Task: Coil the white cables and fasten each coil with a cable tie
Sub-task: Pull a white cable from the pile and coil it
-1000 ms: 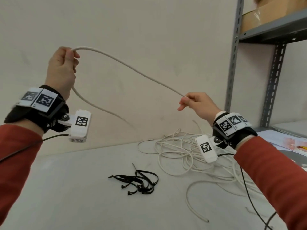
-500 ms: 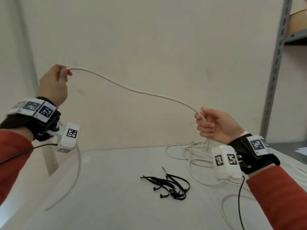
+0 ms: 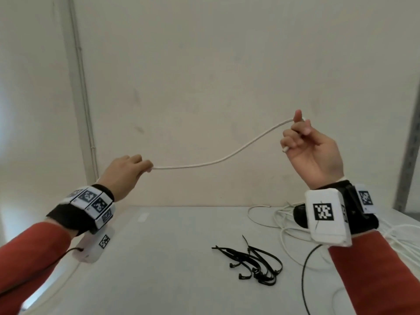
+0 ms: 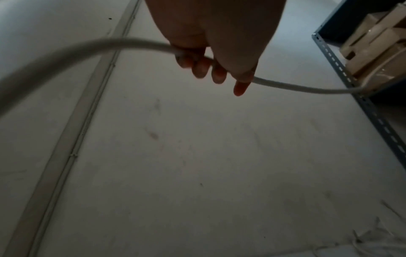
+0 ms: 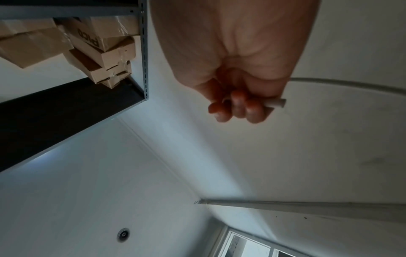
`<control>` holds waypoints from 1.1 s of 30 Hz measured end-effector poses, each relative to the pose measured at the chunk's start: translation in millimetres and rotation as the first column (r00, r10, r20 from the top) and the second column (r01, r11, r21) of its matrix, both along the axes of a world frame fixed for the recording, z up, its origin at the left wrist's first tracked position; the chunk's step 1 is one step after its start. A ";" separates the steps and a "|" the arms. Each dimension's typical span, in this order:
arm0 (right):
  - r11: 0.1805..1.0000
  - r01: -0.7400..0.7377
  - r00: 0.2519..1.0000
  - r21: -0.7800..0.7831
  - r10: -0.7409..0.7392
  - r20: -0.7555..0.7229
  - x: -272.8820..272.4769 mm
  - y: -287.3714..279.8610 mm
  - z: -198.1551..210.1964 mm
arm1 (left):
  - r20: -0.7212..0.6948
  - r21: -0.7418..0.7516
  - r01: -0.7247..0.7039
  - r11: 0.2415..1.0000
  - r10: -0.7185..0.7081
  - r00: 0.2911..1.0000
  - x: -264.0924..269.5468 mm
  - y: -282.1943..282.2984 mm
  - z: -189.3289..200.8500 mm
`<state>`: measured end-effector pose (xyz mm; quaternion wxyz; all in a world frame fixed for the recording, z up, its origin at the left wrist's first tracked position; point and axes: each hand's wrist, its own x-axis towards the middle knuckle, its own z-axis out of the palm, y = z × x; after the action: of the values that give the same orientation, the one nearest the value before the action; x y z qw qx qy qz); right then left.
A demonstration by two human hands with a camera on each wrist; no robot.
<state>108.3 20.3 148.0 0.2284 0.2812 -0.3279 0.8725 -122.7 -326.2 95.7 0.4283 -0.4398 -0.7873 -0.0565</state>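
The head camera looks forward and down over the surface point(image 3: 172, 258); each wrist camera peers closely past its fingers point(image 4: 201, 69), sharing the wall point(image 3: 204, 76).

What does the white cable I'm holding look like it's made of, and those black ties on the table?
White cable: likely a matte plastic or rubber jacket; it sags in a smooth curve, with a cleanly cut end.
Black cable ties: probably nylon-type plastic; thin, slightly glossy strips holding springy loops.

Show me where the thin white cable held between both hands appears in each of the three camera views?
Head: thin white cable sags mid-frame between left hand and right hand.
Left wrist: it crosses the upper frame through the fingers.
Right wrist: its cut end pokes from the fist, right of centre.
Shared landmark: grey metal shelf upright.
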 end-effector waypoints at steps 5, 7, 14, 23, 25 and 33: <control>0.960 0.263 0.965 -0.091 -0.262 0.024 -13.4 -11.3 10.7 | -0.071 -0.129 0.021 0.991 -0.030 0.997 22.1 4.2 -20.8; 0.932 0.359 0.933 -0.056 -0.358 0.027 -17.8 -12.7 9.5 | -0.125 -0.186 0.055 0.981 -0.079 0.989 39.9 9.6 -24.6; 0.459 0.722 0.613 0.518 -0.772 -0.169 -37.8 -13.6 -7.9 | -0.115 -0.225 0.189 0.956 -0.219 0.969 91.7 29.6 -16.7; -0.250 0.572 0.512 0.781 -0.635 -0.578 -18.3 14.7 -45.8 | -0.149 -0.124 0.341 0.932 -0.357 0.922 96.9 47.3 -0.3; 0.004 0.643 0.545 0.766 -0.705 -0.454 -13.2 9.4 -46.6 | -0.152 -0.152 0.348 0.925 -0.370 0.917 99.3 54.7 0.7; 0.051 0.704 0.514 0.709 -0.726 -0.458 -27.3 -11.5 -42.4 | -0.080 -0.223 0.453 0.863 -0.479 0.874 114.7 83.0 -0.2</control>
<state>81.1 8.8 105.6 0.4566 0.1422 -0.7986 0.3654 -8.0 -243.3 95.5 0.4073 -0.6604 -0.6288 -0.0508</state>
